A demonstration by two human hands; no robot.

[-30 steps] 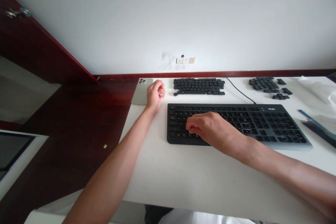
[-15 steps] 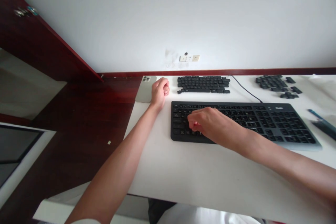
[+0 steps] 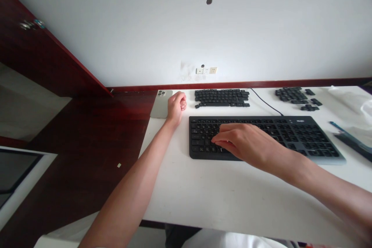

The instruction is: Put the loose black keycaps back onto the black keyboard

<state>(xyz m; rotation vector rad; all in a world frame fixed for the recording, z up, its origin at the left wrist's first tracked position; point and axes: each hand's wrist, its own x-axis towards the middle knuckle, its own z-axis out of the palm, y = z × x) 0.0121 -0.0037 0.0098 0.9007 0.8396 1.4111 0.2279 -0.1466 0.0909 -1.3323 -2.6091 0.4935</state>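
My left hand (image 3: 177, 105) rests as a loose fist on the white table, against the right side of a phone (image 3: 160, 105) lying with its cameras up. Whatever its curled fingers might hold is hidden. Over the left half of a black keyboard (image 3: 200, 157), my right hand (image 3: 241, 137) reaches down with thumb and fingers pinched together at the keys. Anything between those fingertips is too small to make out. Keycaps are in place on the keyboard's left part, while much of its right part shows bare key sockets.
Behind the keyboard lie a block of loose keycaps (image 3: 222, 97) in rows and a smaller keycap group (image 3: 290, 94). A cable (image 3: 266, 102) runs between them. At right are a blue pen-like tool (image 3: 348, 135) and crumpled white plastic (image 3: 353, 100). The table (image 3: 203, 193) ends at left above dark floor.
My right hand has shifted slightly right, its fingers now straighter and pointing down at the keys. My left fist stays beside the phone. The whole view has tilted slightly up.
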